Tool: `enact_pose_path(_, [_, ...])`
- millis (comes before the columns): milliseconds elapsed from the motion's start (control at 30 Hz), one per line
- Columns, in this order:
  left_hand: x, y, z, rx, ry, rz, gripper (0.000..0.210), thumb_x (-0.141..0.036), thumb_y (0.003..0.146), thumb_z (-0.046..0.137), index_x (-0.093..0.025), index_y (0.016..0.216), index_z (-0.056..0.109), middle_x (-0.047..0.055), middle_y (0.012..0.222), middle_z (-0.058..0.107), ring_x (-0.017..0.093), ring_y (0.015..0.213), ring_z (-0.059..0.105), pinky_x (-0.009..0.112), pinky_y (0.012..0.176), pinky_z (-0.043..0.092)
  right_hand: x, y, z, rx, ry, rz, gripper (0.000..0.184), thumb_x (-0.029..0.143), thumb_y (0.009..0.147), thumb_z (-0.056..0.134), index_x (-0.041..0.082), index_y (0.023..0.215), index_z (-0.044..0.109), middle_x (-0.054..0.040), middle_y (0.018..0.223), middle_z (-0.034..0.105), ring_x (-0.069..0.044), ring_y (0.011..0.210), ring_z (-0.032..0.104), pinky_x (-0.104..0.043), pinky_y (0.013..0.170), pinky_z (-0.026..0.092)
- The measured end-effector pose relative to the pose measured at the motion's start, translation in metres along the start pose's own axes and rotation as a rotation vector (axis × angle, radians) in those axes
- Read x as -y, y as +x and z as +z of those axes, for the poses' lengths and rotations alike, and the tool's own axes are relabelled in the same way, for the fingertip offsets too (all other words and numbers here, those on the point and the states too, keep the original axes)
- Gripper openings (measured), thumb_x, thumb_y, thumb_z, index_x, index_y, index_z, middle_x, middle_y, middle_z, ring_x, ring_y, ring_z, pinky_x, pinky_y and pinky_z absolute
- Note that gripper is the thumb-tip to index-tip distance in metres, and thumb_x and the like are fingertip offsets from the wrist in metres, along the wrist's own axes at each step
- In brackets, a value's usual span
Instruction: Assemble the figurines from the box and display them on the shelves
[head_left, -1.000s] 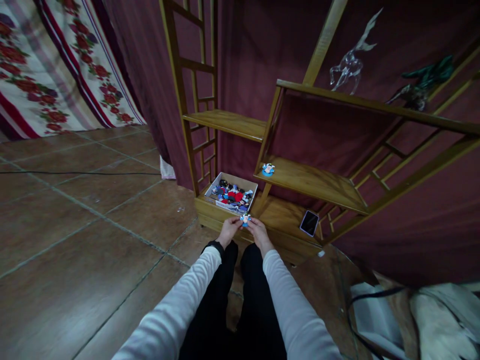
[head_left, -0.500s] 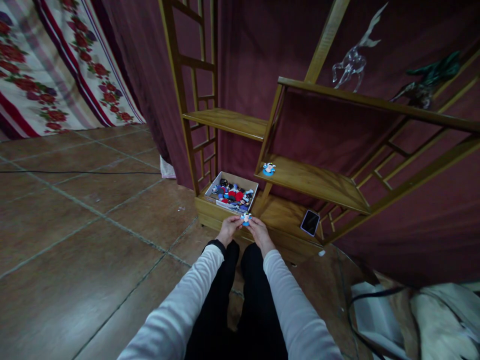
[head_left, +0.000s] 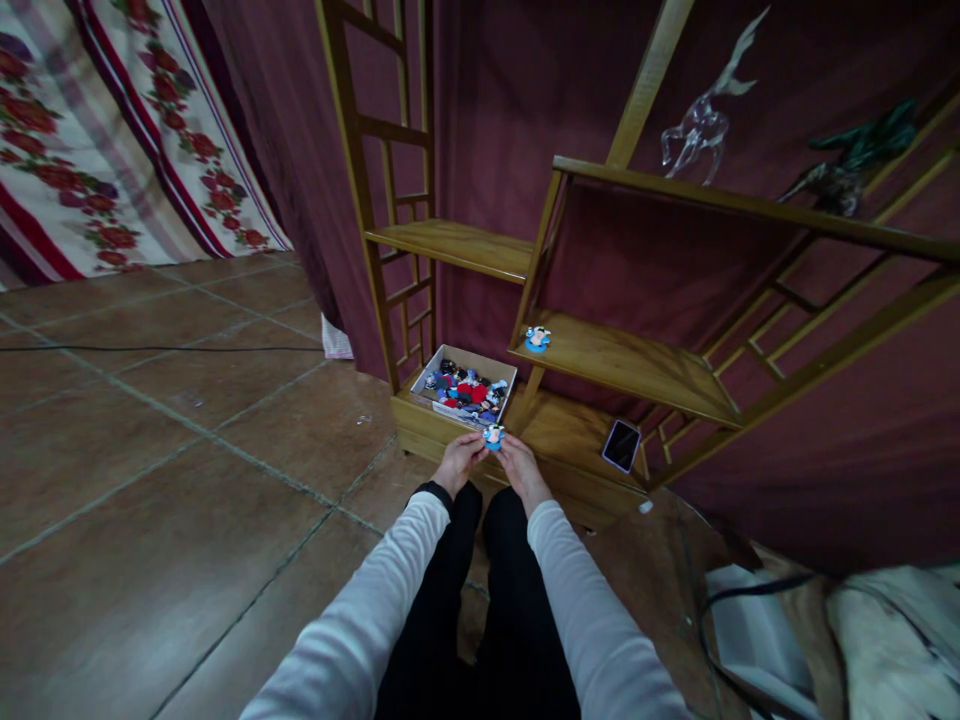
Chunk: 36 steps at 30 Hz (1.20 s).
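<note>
So, blue-based figurine [head_left: 493, 437] between fingers [head_left: 476, 442].

From my remote seat I see the left hand [head_left: 459, 464] and right hand [head_left: 523, 470] side by side before the stand [head_left: 651, 80], with a figurine [head_left: 493, 438] between their fingertips. Just beyond it, a box [head_left: 481, 360] sits on the left part of the cabinet [head_left: 555, 425], more figurines [head_left: 472, 392] inside; a phone [head_left: 621, 445] lies on the right part. Above the box is the left shelf [head_left: 454, 246]. Right of that and lower, the middle shelf [head_left: 637, 368] carries another figurine [head_left: 537, 339] at its left end. Over this, the top shelf [head_left: 750, 207] holds two ornaments [head_left: 699, 135], one right of the other. I have a curtain [head_left: 487, 120] behind the stand and a cable [head_left: 187, 349] along the floor [head_left: 187, 520] at left.
</note>
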<state>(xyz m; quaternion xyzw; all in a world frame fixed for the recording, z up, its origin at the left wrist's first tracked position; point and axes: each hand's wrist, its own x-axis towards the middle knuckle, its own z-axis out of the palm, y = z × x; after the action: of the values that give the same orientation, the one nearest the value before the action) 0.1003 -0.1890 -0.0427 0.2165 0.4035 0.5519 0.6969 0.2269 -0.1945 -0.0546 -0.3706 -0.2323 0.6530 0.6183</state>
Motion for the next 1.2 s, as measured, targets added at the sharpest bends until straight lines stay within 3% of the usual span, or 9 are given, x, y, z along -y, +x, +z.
enact_pose_path(267, [0.0029, 0.0036, -0.0011, -0.007, -0.007, -0.025, 0.014, -0.007, 0.061, 0.075, -0.010, 0.070, 0.065, 0.004, 0.066, 0.067, 0.010, 0.058, 0.061, 0.021, 0.061, 0.050, -0.0014, 0.0010, -0.0011, -0.021, -0.015, -0.005, 0.016, 0.015, 0.061, 0.072, 0.017, 0.076, 0.066, -0.0025, 0.079, 0.071, -0.016, 0.080, 0.066, -0.029, 0.081, 0.051])
enact_pose_path(567, [0.0042, 0.0055, -0.0007, -0.029, -0.009, -0.010, 0.016, -0.006, 0.061, 0.074, -0.010, 0.073, 0.064, 0.005, 0.067, 0.066, 0.011, 0.059, 0.061, 0.022, 0.060, 0.050, -0.0012, 0.0015, -0.0014, 0.015, -0.083, -0.026, 0.018, 0.022, 0.061, 0.073, 0.016, 0.077, 0.065, -0.0045, 0.084, 0.070, -0.016, 0.082, 0.065, -0.030, 0.082, 0.050])
enact_pose_path(733, [0.0044, 0.0057, 0.0001, -0.039, -0.044, -0.029, 0.028, -0.003, 0.064, 0.071, -0.013, 0.089, 0.063, 0.005, 0.073, 0.067, 0.012, 0.062, 0.063, 0.024, 0.064, 0.051, -0.0033, 0.0026, 0.0009, -0.049, -0.103, -0.085, 0.021, 0.025, 0.061, 0.073, 0.018, 0.077, 0.063, -0.0018, 0.082, 0.068, -0.014, 0.078, 0.064, -0.030, 0.078, 0.051])
enact_pose_path(867, [0.0042, 0.0060, -0.0002, -0.008, -0.026, -0.060, 0.024, -0.004, 0.066, 0.070, -0.011, 0.088, 0.064, 0.006, 0.076, 0.068, 0.012, 0.065, 0.063, 0.023, 0.066, 0.051, -0.0053, 0.0043, 0.0022, -0.091, -0.152, -0.122, 0.018, 0.026, 0.060, 0.072, 0.018, 0.071, 0.060, 0.0008, 0.074, 0.065, -0.012, 0.072, 0.062, -0.029, 0.076, 0.051])
enact_pose_path(1200, [0.0007, 0.0016, -0.0039, 0.078, -0.020, -0.018, 0.035, -0.007, 0.058, 0.076, -0.016, 0.091, 0.066, 0.005, 0.081, 0.069, 0.013, 0.072, 0.064, 0.026, 0.074, 0.050, 0.0009, -0.0002, 0.0035, 0.012, -0.118, -0.057, 0.019, 0.021, 0.059, 0.072, 0.019, 0.075, 0.062, 0.0010, 0.074, 0.067, -0.013, 0.072, 0.063, -0.031, 0.079, 0.050])
